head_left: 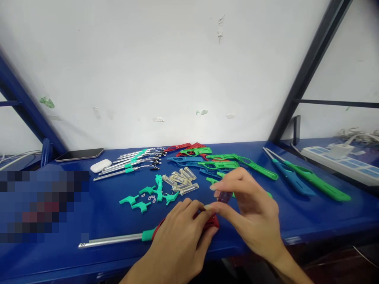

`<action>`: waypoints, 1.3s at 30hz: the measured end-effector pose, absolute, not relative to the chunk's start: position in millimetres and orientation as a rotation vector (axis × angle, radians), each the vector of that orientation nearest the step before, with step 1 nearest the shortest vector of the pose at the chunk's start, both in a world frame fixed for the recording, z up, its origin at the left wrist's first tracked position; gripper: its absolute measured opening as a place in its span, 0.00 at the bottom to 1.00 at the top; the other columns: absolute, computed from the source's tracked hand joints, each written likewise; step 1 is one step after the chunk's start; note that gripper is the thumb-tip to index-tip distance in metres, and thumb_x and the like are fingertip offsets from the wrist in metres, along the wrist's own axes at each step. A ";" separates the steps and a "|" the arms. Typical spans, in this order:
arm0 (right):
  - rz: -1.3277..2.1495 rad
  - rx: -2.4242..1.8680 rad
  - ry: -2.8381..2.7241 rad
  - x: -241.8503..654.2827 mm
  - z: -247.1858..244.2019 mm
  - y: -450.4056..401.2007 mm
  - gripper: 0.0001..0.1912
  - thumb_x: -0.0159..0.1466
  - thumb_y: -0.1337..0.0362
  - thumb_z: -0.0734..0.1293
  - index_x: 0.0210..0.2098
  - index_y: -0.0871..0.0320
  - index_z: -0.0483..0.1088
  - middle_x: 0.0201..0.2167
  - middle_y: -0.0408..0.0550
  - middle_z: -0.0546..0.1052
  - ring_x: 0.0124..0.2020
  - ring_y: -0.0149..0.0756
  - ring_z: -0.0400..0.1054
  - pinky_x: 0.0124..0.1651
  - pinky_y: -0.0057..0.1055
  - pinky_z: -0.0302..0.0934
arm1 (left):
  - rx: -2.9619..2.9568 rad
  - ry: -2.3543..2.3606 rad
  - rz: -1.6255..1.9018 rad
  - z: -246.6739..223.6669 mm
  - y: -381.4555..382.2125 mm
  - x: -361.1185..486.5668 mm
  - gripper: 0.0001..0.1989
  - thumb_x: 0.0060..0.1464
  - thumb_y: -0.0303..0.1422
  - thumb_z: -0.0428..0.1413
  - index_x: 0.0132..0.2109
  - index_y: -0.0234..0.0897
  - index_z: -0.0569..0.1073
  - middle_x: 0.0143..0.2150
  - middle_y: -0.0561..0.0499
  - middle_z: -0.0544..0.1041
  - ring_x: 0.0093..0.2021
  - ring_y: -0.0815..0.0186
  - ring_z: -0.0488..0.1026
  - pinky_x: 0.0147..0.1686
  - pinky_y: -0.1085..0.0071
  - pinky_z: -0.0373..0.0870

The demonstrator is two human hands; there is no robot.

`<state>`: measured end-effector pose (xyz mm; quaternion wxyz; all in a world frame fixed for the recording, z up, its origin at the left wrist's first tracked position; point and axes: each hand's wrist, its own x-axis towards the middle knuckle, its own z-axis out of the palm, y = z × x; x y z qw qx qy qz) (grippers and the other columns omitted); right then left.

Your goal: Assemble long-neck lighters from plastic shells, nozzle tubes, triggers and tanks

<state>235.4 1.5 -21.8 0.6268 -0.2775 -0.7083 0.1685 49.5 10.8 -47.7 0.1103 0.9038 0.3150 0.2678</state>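
My left hand (185,232) is closed over a red lighter body (213,223) near the front edge of the table. From that body a teal collar (148,235) and a long silver tube (112,240) stick out to the left. Just to the right, my right hand (251,213) pinches a small dark purplish piece (224,197) between thumb and fingers, above the red body's right end. The thumb tip is next to my left fingers. Most of the red body is hidden under my left hand.
Behind my hands lie clear fluid tubes (189,188), teal trigger pieces (141,206), metal tubes with wires (118,174), and green (257,167), blue and red shells. Two lighters, blue (293,179) and green (322,183), lie right. A phone (79,154) and white case (101,165) sit left.
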 end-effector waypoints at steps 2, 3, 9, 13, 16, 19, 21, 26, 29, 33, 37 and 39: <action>0.398 -0.630 -1.640 236.8 -20.9 0.4 0.13 0.70 0.65 0.73 0.53 0.44 0.79 0.41 0.43 0.75 0.42 0.35 0.72 0.43 0.33 0.69 | 2.651 0.930 0.785 -47.8 11.2 49.3 0.08 0.71 0.30 0.55 0.53 0.40 0.76 0.48 0.48 0.79 0.48 0.54 0.76 0.51 0.51 0.78; 0.429 -0.629 -1.644 237.7 -20.1 -0.1 0.10 0.73 0.63 0.70 0.53 0.45 0.79 0.43 0.45 0.77 0.45 0.36 0.73 0.43 0.33 0.70 | 2.652 0.935 0.772 -47.6 11.3 49.3 0.08 0.71 0.31 0.55 0.53 0.40 0.76 0.48 0.48 0.79 0.48 0.54 0.76 0.52 0.50 0.77; 0.521 -0.555 -1.528 242.4 -18.4 3.2 0.11 0.68 0.67 0.75 0.47 0.45 0.81 0.36 0.42 0.75 0.37 0.34 0.71 0.37 0.30 0.69 | 2.659 0.945 0.733 -45.3 10.0 49.6 0.12 0.71 0.31 0.55 0.58 0.39 0.76 0.50 0.47 0.79 0.50 0.53 0.76 0.54 0.50 0.77; 0.505 -0.606 -1.604 245.2 -20.5 5.4 0.13 0.77 0.58 0.65 0.56 0.45 0.80 0.45 0.48 0.76 0.41 0.37 0.73 0.41 0.34 0.71 | 2.662 0.953 0.724 -46.5 10.0 50.2 0.12 0.71 0.31 0.54 0.58 0.39 0.76 0.49 0.46 0.79 0.49 0.53 0.76 0.52 0.50 0.78; 0.536 -0.584 -1.581 244.0 -21.0 4.7 0.16 0.77 0.64 0.64 0.58 0.43 0.78 0.43 0.46 0.80 0.40 0.36 0.75 0.38 0.33 0.71 | 2.660 0.955 0.722 -48.1 10.5 50.5 0.11 0.72 0.31 0.54 0.57 0.39 0.77 0.49 0.46 0.79 0.49 0.52 0.76 0.53 0.49 0.77; 0.410 -0.589 -1.533 241.0 -19.7 4.2 0.12 0.69 0.67 0.74 0.49 0.44 0.82 0.36 0.42 0.77 0.37 0.34 0.73 0.38 0.31 0.70 | 2.662 0.949 0.714 -48.3 10.3 50.0 0.12 0.72 0.31 0.54 0.57 0.40 0.76 0.50 0.46 0.79 0.50 0.52 0.76 0.54 0.48 0.77; 0.369 -0.636 -1.589 239.9 -17.9 4.0 0.11 0.71 0.66 0.71 0.50 0.46 0.82 0.41 0.45 0.77 0.40 0.35 0.73 0.40 0.32 0.70 | 2.653 0.954 0.706 -47.8 10.0 49.3 0.12 0.72 0.31 0.54 0.58 0.40 0.76 0.50 0.46 0.79 0.50 0.52 0.76 0.52 0.48 0.77; 0.443 -0.629 -1.652 238.6 -14.6 5.2 0.18 0.73 0.71 0.68 0.54 0.43 0.80 0.41 0.45 0.78 0.41 0.37 0.74 0.41 0.35 0.72 | 2.656 0.953 0.702 -48.3 11.7 48.3 0.10 0.72 0.31 0.54 0.55 0.40 0.77 0.50 0.46 0.79 0.50 0.50 0.75 0.52 0.46 0.77; 0.353 -0.686 -1.624 237.7 -14.1 7.5 0.15 0.69 0.68 0.73 0.51 0.44 0.82 0.41 0.46 0.75 0.42 0.38 0.72 0.43 0.35 0.71 | 2.673 0.939 0.729 -50.7 13.9 48.6 0.10 0.71 0.31 0.55 0.54 0.40 0.77 0.50 0.46 0.80 0.49 0.51 0.76 0.51 0.47 0.78; 0.475 -0.652 -1.686 238.5 -13.8 9.3 0.18 0.77 0.67 0.62 0.58 0.45 0.79 0.43 0.49 0.79 0.43 0.39 0.75 0.41 0.37 0.72 | 2.709 0.913 0.783 -54.6 16.2 48.5 0.10 0.69 0.30 0.57 0.54 0.39 0.78 0.48 0.46 0.81 0.47 0.51 0.78 0.49 0.49 0.80; 0.409 -0.661 -1.619 241.5 -14.5 8.6 0.12 0.69 0.65 0.74 0.50 0.43 0.83 0.40 0.45 0.75 0.40 0.37 0.73 0.41 0.34 0.72 | 2.739 0.930 0.810 -55.7 15.8 47.3 0.11 0.68 0.30 0.57 0.55 0.40 0.78 0.48 0.46 0.81 0.47 0.50 0.79 0.48 0.49 0.80; 0.436 -0.665 -1.658 243.2 -15.1 8.1 0.13 0.73 0.63 0.70 0.54 0.43 0.81 0.43 0.47 0.75 0.43 0.38 0.73 0.43 0.34 0.72 | 2.734 0.942 0.796 -55.0 15.3 47.1 0.11 0.68 0.30 0.57 0.55 0.40 0.78 0.48 0.46 0.81 0.47 0.50 0.79 0.48 0.49 0.80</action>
